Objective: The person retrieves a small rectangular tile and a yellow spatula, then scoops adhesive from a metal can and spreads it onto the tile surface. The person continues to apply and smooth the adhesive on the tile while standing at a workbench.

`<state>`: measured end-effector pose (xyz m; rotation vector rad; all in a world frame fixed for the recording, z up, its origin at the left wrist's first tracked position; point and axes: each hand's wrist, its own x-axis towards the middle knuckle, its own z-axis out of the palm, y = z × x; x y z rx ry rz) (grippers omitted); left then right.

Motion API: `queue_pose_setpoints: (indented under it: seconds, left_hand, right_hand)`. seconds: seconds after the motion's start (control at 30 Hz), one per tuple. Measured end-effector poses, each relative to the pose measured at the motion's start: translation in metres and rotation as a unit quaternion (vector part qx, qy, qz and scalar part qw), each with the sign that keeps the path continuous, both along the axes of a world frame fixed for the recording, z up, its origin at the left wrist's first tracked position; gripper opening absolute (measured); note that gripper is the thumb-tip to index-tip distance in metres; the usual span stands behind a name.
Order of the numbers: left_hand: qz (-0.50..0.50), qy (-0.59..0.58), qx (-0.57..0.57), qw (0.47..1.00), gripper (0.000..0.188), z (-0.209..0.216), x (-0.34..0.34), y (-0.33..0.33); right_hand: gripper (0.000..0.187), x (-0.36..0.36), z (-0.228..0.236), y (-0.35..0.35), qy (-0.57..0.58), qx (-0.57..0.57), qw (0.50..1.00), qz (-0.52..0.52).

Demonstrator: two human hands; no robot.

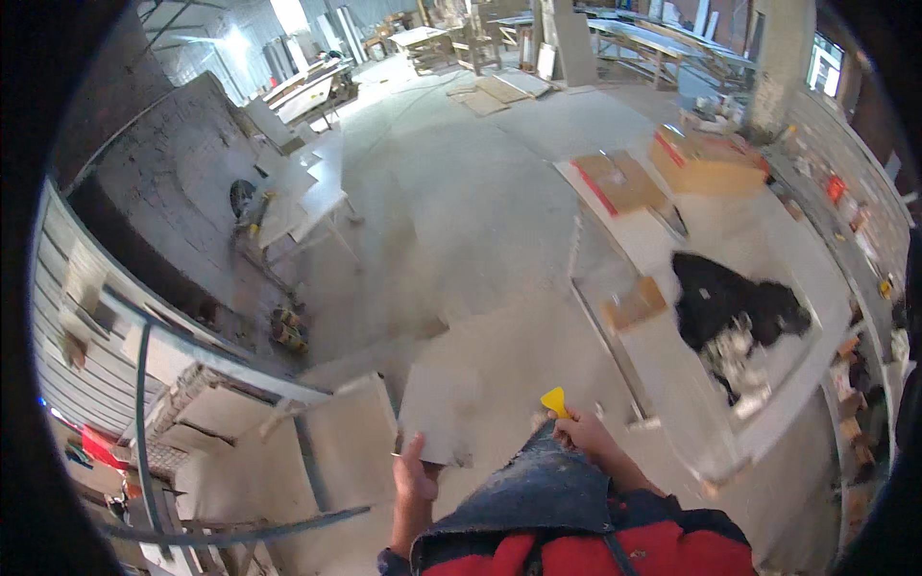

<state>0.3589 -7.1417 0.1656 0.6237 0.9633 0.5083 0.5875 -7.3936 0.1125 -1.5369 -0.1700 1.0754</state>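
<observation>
My left hand (415, 472) grips the near edge of a flat pale grey rectangular panel (442, 413), thumb on top. The panel extends away from me at about waist height. In my right hand (586, 437) is a small yellow scraper (553, 398), its wide blade pointing up and away, fingers closed around its handle. The scraper is apart from the panel, to its right. A worn dark apron (523, 494) over red and dark clothing lies between my two arms.
To the right, a long pale table (663, 384) carries cardboard boxes (711, 161) and a black cloth or bag (730, 298). A metal railing (221, 350) runs at left beside boards (346, 442). Farther off stand a white-topped table (312, 187) and a concrete pillar (788, 72).
</observation>
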Motion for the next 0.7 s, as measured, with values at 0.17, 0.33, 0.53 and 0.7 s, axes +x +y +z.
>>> queue_pose_setpoints:
  seconds: [0.17, 0.33, 0.53, 0.7]
  left_hand:
    - [0.049, 0.038, -0.022, 0.998, 0.055, 0.063, 0.131, 0.088]
    - [0.067, -0.031, -0.029, 0.997, 0.055, 0.03, 0.239, 0.198]
    - [0.002, -0.044, -0.007, 0.999, 0.049, 0.01, 0.443, 0.371]
    - [0.016, -0.023, -0.014, 1.0, 0.053, 0.042, 0.583, 0.499]
  right_hand:
    - [0.029, 0.153, 0.15, 0.178, -0.212, 0.092, 0.966, 0.119]
    - [0.025, 0.252, 0.181, 0.323, -0.459, 0.236, 0.846, 0.13]
    - [0.025, 0.41, 0.089, 0.479, -0.422, -0.044, 0.834, 0.352]
    - [0.031, 0.527, 0.171, 0.587, -0.298, 0.009, 0.936, 0.184]
